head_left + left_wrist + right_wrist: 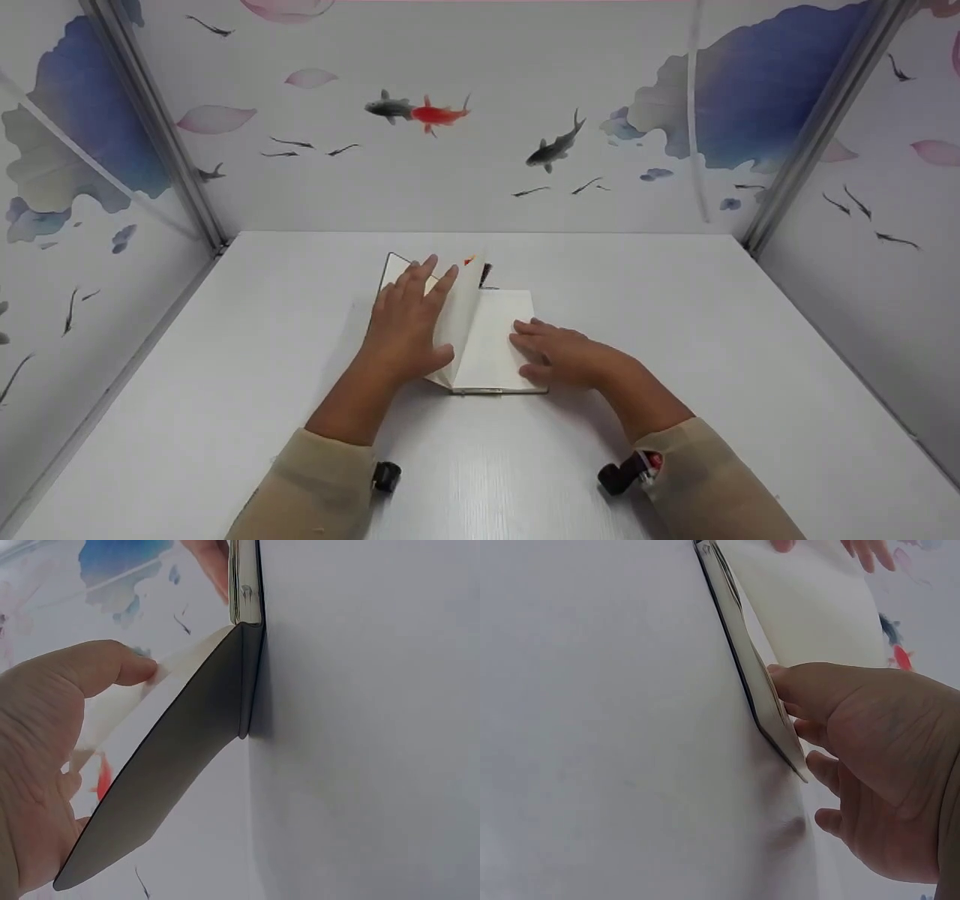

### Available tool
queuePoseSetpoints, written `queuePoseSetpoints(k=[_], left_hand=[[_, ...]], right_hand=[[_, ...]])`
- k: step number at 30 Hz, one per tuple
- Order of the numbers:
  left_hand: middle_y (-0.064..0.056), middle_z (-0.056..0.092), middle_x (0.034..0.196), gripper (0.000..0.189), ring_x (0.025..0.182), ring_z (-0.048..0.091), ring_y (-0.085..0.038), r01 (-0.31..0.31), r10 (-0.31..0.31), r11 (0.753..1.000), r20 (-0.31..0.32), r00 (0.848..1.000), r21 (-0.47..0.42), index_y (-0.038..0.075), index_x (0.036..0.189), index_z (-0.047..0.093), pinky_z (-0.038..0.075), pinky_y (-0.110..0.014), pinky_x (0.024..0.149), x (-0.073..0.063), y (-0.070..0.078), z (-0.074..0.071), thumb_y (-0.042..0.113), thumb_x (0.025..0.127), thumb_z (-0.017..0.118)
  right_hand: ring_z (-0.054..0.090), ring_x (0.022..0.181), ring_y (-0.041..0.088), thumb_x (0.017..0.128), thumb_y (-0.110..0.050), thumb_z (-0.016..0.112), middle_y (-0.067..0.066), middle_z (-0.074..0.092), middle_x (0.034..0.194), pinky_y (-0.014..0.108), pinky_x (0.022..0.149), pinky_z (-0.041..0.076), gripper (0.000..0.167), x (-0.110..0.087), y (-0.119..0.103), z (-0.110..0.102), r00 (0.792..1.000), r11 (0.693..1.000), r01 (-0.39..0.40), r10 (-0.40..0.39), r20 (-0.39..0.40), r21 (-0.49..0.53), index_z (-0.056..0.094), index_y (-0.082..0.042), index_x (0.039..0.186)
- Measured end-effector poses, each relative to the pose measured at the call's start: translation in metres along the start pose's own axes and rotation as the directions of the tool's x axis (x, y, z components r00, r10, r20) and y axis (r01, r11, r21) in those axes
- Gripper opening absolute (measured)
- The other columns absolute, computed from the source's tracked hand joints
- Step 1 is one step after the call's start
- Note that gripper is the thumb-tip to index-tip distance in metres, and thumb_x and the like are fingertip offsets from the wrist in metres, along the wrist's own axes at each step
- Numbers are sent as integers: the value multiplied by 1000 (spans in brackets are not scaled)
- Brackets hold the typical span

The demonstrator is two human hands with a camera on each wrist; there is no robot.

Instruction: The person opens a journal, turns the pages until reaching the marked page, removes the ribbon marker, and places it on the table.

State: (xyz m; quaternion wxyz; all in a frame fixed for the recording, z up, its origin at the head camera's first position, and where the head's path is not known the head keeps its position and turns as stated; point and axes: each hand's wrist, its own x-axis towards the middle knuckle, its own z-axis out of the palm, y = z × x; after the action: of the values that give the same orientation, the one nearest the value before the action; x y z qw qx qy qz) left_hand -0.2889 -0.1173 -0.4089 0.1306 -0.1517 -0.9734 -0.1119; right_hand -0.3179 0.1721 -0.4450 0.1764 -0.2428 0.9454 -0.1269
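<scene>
A small notebook (495, 345) lies opened on the white table, its right-hand block of blank cream pages flat. The dark cover (176, 742) on the left stands tilted up from the spine, along with some raised leaves (465, 315). My left hand (405, 322) lies against the inner side of that tilted part, fingers straight and spread, the thumb at a leaf in the left wrist view. At the right edge of the flat pages, my right hand (566, 356) touches the paper with its thumb and loosely bent fingers.
The white table (660, 300) stretches around the notebook. Walls (480, 172) printed with fish, petals and blue leaves enclose it at the back and sides. A dark tassel-like bit (486, 273) shows behind the raised leaves. Black wrist devices (619, 478) sit by both sleeves.
</scene>
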Motion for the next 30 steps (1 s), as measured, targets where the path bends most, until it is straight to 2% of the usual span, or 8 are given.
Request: queuePoseSetpoints(k=[5,9,14,21,26,30], left_hand=[[-1,14,182,102,169,14,-31,5,-6,1000,41,999,24,34,170,31,22,-65,133,1,-1,0,31,82,83],[0,18,182,91,170,11,-30,6,-11,999,103,995,51,27,168,37,18,-65,134,1,-2,1,34,87,77],[-2,20,182,82,171,9,-30,26,-33,999,163,986,45,21,167,41,16,-65,135,1,-7,2,39,93,70],[-8,18,182,91,170,9,-34,63,-73,996,185,980,58,20,168,37,16,-66,134,2,-10,6,55,93,74],[-8,18,181,91,170,10,-35,79,-91,995,210,973,64,21,168,39,12,-68,134,1,-10,6,53,92,78],[-9,21,181,90,170,11,-35,82,-94,995,269,958,58,22,166,42,8,-69,134,-1,-9,5,53,90,79]], right_hand=[[10,171,22,108,-49,59,-12,18,181,61,135,19,70,2,0,2,1000,1000,-3,3,-4,8,31,-32,170],[9,171,21,108,-49,60,-12,17,181,62,135,18,71,2,-1,2,1000,1000,-14,14,-4,7,30,-33,170],[10,171,21,108,-49,59,-14,17,181,60,135,20,71,2,0,2,1000,1000,-19,19,-6,0,29,-34,170],[11,171,22,107,-48,60,-14,18,180,58,136,20,71,2,0,2,999,999,-32,32,-6,5,29,-36,170],[11,171,22,107,-48,60,-14,18,180,59,136,20,70,2,-1,1,1000,1000,-19,19,-6,6,30,-34,170],[11,171,22,108,-49,59,-14,18,180,59,136,20,70,2,-1,1,1000,1000,-13,13,-9,3,31,-34,170]])
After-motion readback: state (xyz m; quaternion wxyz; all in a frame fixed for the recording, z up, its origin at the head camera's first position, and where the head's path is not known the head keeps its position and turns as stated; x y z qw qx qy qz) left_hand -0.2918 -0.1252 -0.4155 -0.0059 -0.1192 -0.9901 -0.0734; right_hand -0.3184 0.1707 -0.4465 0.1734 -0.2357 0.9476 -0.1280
